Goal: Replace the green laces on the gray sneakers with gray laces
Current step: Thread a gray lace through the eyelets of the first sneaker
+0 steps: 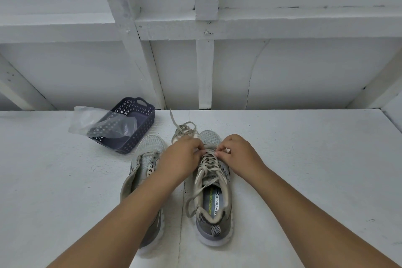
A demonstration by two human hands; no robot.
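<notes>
Two gray sneakers stand side by side on the white floor, toes pointing away from me. The right sneaker [214,213] carries a pale gray lace [207,164] threaded through its eyelets, with loose ends trailing down its left side. My left hand [182,154] and my right hand [236,152] meet over the lower eyelets near its toe, fingers pinching that lace. The left sneaker [144,165] has bare eyelets and lies partly under my left forearm. A loose pale lace [183,129] sits in a heap just beyond the toes. No green lace shows.
A dark blue perforated basket [132,135] with a clear plastic bag [95,123] draped over it sits at the back left. A white panelled wall [282,72] rises directly behind the shoes. The floor [304,159] is white boards.
</notes>
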